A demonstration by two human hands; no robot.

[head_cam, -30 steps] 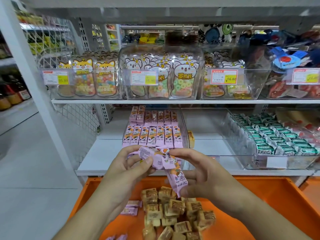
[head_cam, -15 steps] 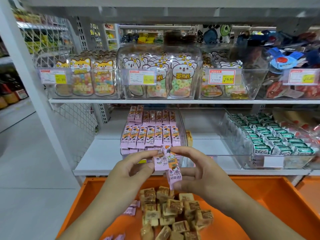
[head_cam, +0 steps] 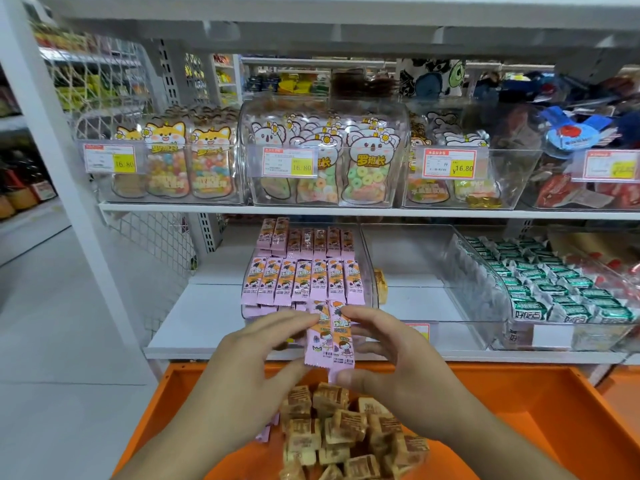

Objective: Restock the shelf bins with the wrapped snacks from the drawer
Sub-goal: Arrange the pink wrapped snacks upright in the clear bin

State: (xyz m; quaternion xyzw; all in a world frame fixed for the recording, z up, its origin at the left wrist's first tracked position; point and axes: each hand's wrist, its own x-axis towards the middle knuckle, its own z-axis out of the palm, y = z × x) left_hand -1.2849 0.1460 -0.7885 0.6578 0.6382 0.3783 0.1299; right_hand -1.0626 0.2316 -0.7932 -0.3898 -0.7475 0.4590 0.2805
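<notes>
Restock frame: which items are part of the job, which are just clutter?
In play:
- pink snack packs, held upright by left hand and right hand
- clear bin of matching pink packs
- orange drawer
- brown wrapped snacks in the drawer

Bystanders:
- green wrapped snacks in the right bin
- gummy pouches on the upper shelf
- price tags

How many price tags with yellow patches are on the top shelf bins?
4. One on the far left bin, one on the middle bin, one on the bin right of it, and one on the far right bin, cut by the frame edge.
</notes>
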